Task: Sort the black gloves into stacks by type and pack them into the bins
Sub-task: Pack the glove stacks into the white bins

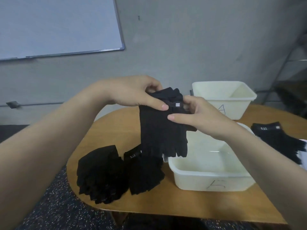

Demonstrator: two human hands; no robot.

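plainly "5.11" on glove cuff point(132, 156)

This looks like an office or meeting room. A framed whiteboard point(54, 25) hangs on a plain grey wall point(191, 39), and dark speckled carpet point(54, 209) covers the floor. A rounded wooden surface point(149, 201) stands near the wall, and a metal shelving frame point(294, 52) rises at the right edge.

Around the near bin point(207, 176): two glove stacks point(119, 173) crowd its left side, the far bin point(232, 103) stands behind, bare tabletop point(166, 203) lies open in front
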